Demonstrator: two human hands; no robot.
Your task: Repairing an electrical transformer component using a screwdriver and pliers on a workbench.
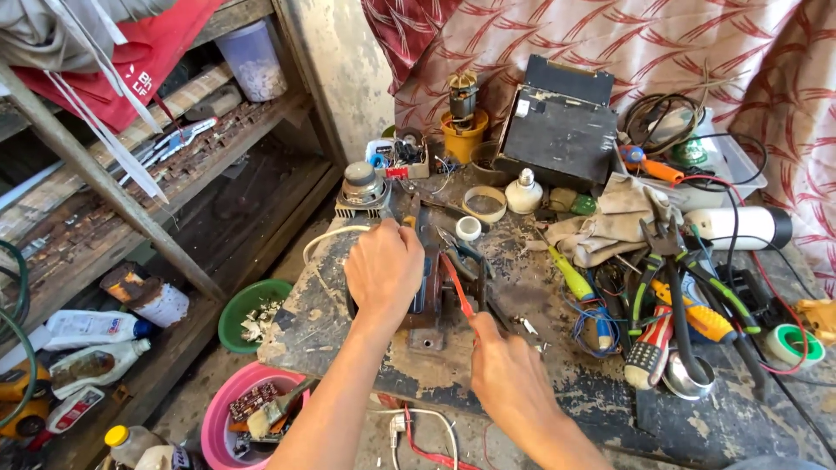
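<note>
- Left hand (383,268) lies clamped over the dark metal device (433,292) on the desk (557,365).
- Right hand (508,370) grips the red-handled tool (459,287), whose long axis slants up-left against the device's right side.

On the scarred grey surface (557,365), the rusty metal motor block (431,292) sits centre; black-handled pliers (675,287) at three o'clock, dark metal box (557,130) at twelve.

1. Bright, hard daylight falls on the workbench (557,365) from the upper right.
2. Short, sharp shadows lie under the left hand (383,271) and the tools.
3. Shelf unit (131,218) at left is dimmer.
4. Focus crisp at centre; wide-angle bending at the edges; glare on the white bulb (524,193).
</note>
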